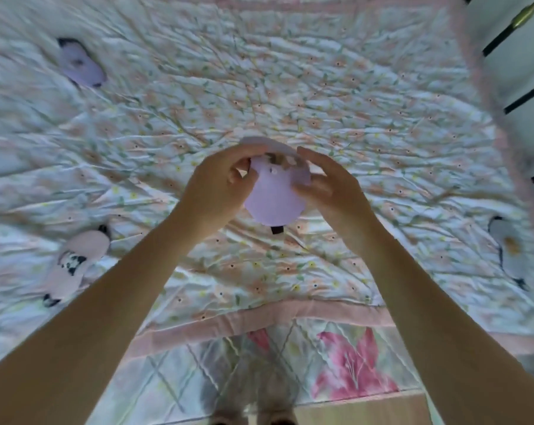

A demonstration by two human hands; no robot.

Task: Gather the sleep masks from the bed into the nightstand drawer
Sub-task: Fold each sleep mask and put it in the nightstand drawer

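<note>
from the head view, the person is standing at the foot of the bed (290, 87) and leaning over the flowered quilt (320, 102). both hands are meeting above the middle of it: the left hand (216, 182) is curling its fingers over the top edge of a lilac mask (274, 197), and the right hand (330, 185) is pressing fingertips against the other side, so the mask is being pinched between the two, folded or bunched, with a dark strap end (277, 230) dangling below. whether it is one mask or two stacked together is hard to say through the blur.

three more are lying well apart on the quilt: a purple mask (81, 64) far off to the left, a pink mask (75, 259) near the left edge, and a grey mask (508, 250) close to the right edge. the nightstand drawer is not showing anywhere.

the risks, as i am judging them: the loose strap is hanging free and could be snagging on a finger, tugging the mask out of a light pinch so it drops back onto the quilt. the pale masks are also blending into the pattern, so one at the edges could be getting missed or knocked to the floor.
</note>
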